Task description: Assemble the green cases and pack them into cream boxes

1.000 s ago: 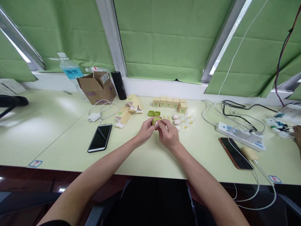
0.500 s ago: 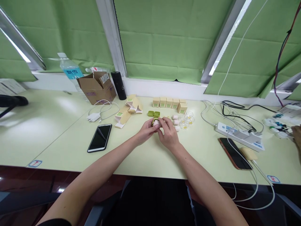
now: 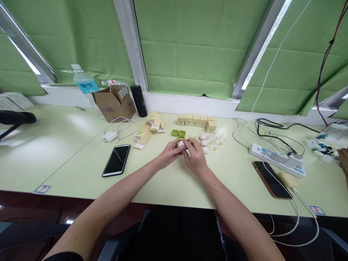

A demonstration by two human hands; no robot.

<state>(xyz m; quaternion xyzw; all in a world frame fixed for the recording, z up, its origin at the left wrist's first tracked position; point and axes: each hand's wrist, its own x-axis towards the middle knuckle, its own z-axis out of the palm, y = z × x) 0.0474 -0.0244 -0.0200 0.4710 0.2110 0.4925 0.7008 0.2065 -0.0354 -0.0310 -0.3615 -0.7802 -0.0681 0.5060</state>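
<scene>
Over the middle of the table, my left hand [image 3: 169,153] has its fingers closed round a small pale-pink piece with a dark olive rim [image 3: 181,144]. The fingertips of my right hand [image 3: 196,155] pinch the same piece from the other side, hiding part of it. Just beyond the hands sit small olive-green square cups [image 3: 174,133]. To the right lie several pale-pink blocks [image 3: 203,143], and beside them clear plastic pieces [image 3: 213,145] with yellow spots. Tiny yellow bits [image 3: 192,137] lie behind my right fingers.
Small tan boxes [image 3: 211,127] stand in a row at the back; opened tan cartons [image 3: 143,137] lie left. A phone [image 3: 116,160], charger [image 3: 110,136], cardboard box [image 3: 114,108] and black flask [image 3: 139,101] are leftward. Rightward are a power strip [image 3: 277,159], another phone [image 3: 272,179] and another person's hand [image 3: 343,157].
The view has shifted slightly, so the whole scene sits a little lower. Both hands stay on the same piece, and the right fingers have moved only slightly.
</scene>
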